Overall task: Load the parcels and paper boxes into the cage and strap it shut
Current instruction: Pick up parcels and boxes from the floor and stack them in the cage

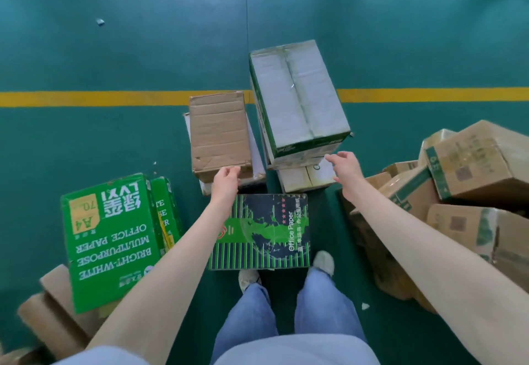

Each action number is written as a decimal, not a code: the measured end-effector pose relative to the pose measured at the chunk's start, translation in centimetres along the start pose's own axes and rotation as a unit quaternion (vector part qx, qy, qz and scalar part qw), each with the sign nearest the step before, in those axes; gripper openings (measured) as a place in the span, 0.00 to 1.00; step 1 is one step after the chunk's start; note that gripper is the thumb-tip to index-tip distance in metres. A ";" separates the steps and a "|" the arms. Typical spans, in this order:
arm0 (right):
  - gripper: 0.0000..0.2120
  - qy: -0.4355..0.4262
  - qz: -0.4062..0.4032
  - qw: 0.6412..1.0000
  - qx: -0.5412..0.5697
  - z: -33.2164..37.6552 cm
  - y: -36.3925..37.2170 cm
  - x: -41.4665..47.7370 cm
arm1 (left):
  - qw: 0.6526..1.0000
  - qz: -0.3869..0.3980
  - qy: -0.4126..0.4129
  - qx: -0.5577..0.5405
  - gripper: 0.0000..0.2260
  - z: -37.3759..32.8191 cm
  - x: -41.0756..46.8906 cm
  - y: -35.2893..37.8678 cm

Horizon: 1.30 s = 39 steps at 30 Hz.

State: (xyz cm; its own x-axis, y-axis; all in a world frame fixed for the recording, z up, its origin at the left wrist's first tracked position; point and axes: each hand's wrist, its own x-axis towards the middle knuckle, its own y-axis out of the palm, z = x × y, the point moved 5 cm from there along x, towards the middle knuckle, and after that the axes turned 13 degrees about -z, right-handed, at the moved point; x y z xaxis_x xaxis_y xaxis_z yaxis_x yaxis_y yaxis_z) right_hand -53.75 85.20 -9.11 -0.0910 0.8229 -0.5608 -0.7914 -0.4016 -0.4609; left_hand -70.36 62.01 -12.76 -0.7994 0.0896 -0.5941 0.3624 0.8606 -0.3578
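2 bare arms reach forward and down, well apart. The left hand [226, 178] hangs palm down with fingers loosely curled; the right hand [345, 165] has fingers spread and nearly straight.

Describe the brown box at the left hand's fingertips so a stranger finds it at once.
Find the yellow line across the green floor. Just below its middle, a brown carton lies on a white box. Alone there, it is plain and unprinted.

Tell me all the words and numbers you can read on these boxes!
Bright green cardboard box, upside down: "BRIGHT-WHITE MULTIPURPOSE OFFICE PAPER", "LVXI", "A4", "70".
Dark blue-and-green striped box: "Office Paper"; its Chinese print is too small.
Brown cartons on the right: labels too blurred.
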 end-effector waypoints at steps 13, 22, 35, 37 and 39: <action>0.43 -0.038 0.052 0.989 -0.132 7.5 3.1 20.8 | 0.996 0.022 -0.009 0.082 0.40 -6.7 10.0 15.7; 0.45 0.040 0.209 0.967 -0.142 5.4 5.6 27.8 | 0.994 -0.059 -0.079 0.050 0.46 -5.1 13.2 20.9; 0.37 0.006 0.271 0.957 -0.107 6.9 4.0 23.9 | 0.988 -0.086 -0.081 -0.097 0.36 -4.7 8.6 18.2; 0.39 -0.017 0.283 0.952 -0.118 7.0 3.7 21.3 | 0.985 -0.110 -0.069 -0.115 0.35 -4.1 6.1 16.1; 0.41 -0.035 0.300 0.945 -0.123 6.9 3.7 18.4 | 0.981 -0.134 -0.055 -0.129 0.34 -3.5 3.3 13.7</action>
State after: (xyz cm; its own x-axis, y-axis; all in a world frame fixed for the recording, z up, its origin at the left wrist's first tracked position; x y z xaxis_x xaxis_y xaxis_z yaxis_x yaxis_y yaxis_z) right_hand -62.55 101.65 -16.38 -0.5261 0.4386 -0.7286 -0.4209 -0.8788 -0.2251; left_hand -69.73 75.83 -17.12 -0.7879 -0.1998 -0.5825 0.0011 0.9455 -0.3257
